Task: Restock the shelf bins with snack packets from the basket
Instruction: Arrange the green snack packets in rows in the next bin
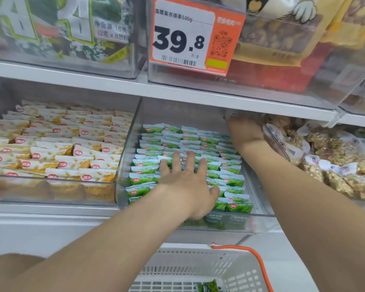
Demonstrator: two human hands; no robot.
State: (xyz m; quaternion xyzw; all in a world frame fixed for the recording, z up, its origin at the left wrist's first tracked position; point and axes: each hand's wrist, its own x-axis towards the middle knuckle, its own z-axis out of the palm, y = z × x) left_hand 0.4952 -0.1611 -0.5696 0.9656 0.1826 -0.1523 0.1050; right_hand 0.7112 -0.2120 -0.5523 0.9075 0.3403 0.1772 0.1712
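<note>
Left hand (185,182) spread flat on green packets (232,180); right hand (246,133) at two o'clock, its grip too blurred to tell. The price tag (194,34) at twelve reads 39.8 — 500g.

Your left forearm (114,245) comes in from 7 o'clock, bare skin from the picture's edge up to the wrist; it is broad at the edge and narrows toward the wrist; your left hand (185,186), near the centre, shows its back, four fingers and the thumb, all bare; your right forearm (303,186) comes in from 4 o'clock, likewise bare along its whole visible length; your right hand (246,133), toward 1 o'clock, shows only its bare back, its fingers too blurred and shadowed to make out; a rounded bare patch of skin (13,264) sits at 8 o'clock; which part of you it is cannot be told.
</note>
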